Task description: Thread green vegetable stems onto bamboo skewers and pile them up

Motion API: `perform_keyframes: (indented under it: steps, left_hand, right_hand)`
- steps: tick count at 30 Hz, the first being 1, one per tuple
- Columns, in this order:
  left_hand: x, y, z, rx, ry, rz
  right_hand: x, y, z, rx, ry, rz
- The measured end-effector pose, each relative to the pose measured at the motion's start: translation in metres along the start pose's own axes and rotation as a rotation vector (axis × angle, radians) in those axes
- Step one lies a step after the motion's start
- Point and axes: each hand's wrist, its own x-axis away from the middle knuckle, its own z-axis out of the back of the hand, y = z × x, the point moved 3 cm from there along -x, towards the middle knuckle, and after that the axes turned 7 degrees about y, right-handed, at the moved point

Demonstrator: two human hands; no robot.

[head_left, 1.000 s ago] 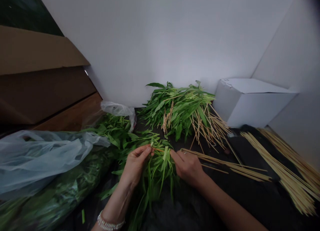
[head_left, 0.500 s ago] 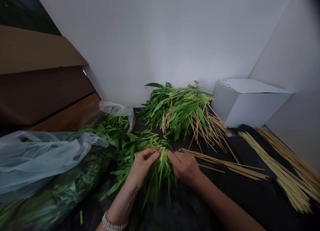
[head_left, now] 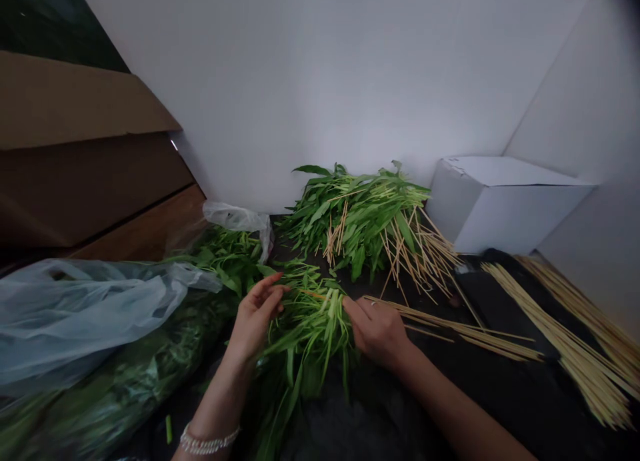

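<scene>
Leafy stems (head_left: 330, 309), slender and limp, hang from a thin wooden skewer (head_left: 313, 294); our right hand (head_left: 377, 329) grips it beside them, our left hand (head_left: 255, 316) loosely open nearby.

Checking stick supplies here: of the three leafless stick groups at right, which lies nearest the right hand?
The small, sparse group beside the right hand; the thick pale bundle and the browner bundle beyond it lie farther right.

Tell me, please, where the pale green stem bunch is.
In the head view's lower centre, the pale green stem bunch is between left hand and right hand, nearer the latter.
</scene>
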Motion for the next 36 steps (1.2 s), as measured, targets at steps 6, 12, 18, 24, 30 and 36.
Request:
perform_keyframes:
  steps: [6,12,18,24,30,36]
  left_hand:
    - [0.002,-0.003,0.000,-0.232,-0.038,-0.186]
    - [0.012,-0.021,-0.022,-0.707,-0.407,-0.300]
    - [0.012,-0.026,-0.028,-1.068,-0.417,-0.439]
    - [0.005,-0.021,-0.028,-0.838,-0.412,-0.391]
    - [-0.004,-0.005,-0.018,-0.213,-0.221,-0.093]
    - [0.000,0.005,-0.019,0.240,-0.116,0.074]
  right_hand:
    - [-0.004,0.003,0.008,-0.003,0.066,-0.016]
    - [-0.008,0.001,0.015,-0.067,0.129,0.047]
    - [-0.008,0.000,0.012,-0.066,0.113,0.052]
    - [-0.008,0.001,0.011,-0.055,0.107,0.030]
    - [-0.008,0.002,0.011,-0.061,0.109,0.010]
    - [-0.007,0.001,0.010,-0.060,0.093,0.009]
